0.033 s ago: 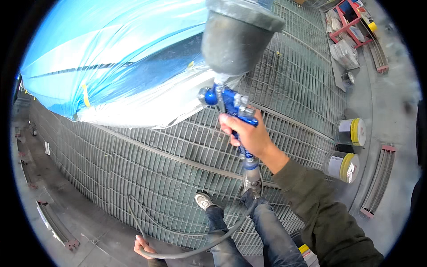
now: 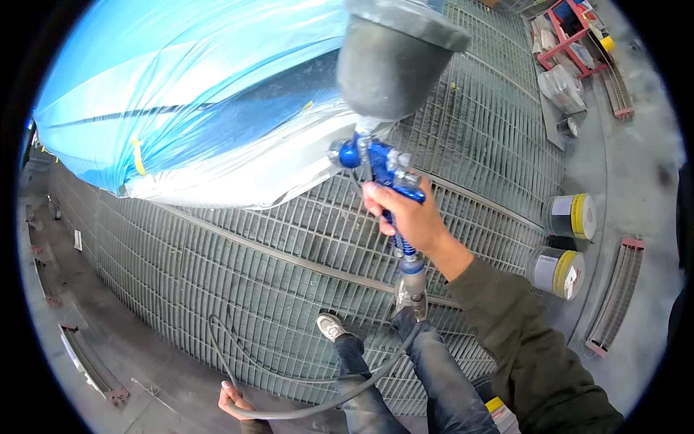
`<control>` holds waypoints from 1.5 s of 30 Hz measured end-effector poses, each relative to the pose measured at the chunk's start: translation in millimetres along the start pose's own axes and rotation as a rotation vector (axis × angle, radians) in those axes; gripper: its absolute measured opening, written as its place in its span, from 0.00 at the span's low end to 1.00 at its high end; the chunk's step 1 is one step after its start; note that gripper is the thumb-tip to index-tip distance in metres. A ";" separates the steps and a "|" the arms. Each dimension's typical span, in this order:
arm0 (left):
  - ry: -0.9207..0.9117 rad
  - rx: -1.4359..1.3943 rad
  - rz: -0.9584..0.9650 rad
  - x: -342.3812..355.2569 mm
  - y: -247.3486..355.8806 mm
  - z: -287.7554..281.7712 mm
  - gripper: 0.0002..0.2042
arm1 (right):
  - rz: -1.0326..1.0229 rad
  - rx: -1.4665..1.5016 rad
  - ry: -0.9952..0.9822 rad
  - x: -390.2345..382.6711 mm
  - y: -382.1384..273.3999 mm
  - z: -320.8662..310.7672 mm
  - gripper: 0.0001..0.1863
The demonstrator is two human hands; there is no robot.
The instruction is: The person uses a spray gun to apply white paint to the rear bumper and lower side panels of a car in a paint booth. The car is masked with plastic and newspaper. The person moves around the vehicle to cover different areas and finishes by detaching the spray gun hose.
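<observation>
My right hand (image 2: 412, 217) is wrapped round the handle of a blue spray gun (image 2: 383, 160), held up in front of me. A grey paint cup (image 2: 394, 69) sits on top of the gun, and its nozzle points left toward the vehicle body. A grey air hose (image 2: 347, 394) runs from the gun's lower end down to my left hand (image 2: 233, 400), whose fingers close round it at the lower left. Beside the nozzle is a large vehicle covered in blue plastic film (image 2: 188, 79), with a pale, glossy lower panel (image 2: 238, 177) along its edge.
Metal floor grating (image 2: 238, 275) lies under my feet, with a hose loop on it. To the right stand two clear tubs with yellow bands (image 2: 571, 215). A pink-red rack (image 2: 567, 36) holding packages is at the far right, near long metal grilles (image 2: 616, 296).
My right hand and the spray gun have shifted slightly to the right. The left hand stays in place on the hose.
</observation>
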State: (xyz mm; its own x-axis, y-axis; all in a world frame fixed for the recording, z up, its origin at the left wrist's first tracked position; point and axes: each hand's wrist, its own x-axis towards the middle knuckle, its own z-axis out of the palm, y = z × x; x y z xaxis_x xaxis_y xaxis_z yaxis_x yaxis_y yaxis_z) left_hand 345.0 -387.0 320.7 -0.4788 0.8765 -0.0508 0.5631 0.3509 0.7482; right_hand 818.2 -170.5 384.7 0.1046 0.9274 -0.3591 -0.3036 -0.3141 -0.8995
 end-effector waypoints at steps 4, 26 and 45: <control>-0.034 -0.001 -0.012 -11.7 23.1 21.9 0.26 | -0.016 -0.002 0.069 5.6 -15.5 -39.4 0.09; -0.065 -0.216 0.078 -0.8 -64.6 118.9 0.24 | -0.295 -0.159 0.467 22.4 120.4 -127.5 0.17; 0.094 -0.335 0.121 30.2 -105.2 120.3 0.26 | -0.215 0.019 -0.158 5.4 162.8 24.1 0.08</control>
State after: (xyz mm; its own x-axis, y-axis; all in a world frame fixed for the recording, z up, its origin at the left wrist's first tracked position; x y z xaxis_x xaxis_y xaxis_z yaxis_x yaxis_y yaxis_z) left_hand 352.3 -357.8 160.8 -0.4912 0.8652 0.1005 0.3753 0.1061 0.9208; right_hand 746.6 -211.8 242.3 0.0201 0.9931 -0.1156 -0.3080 -0.1039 -0.9457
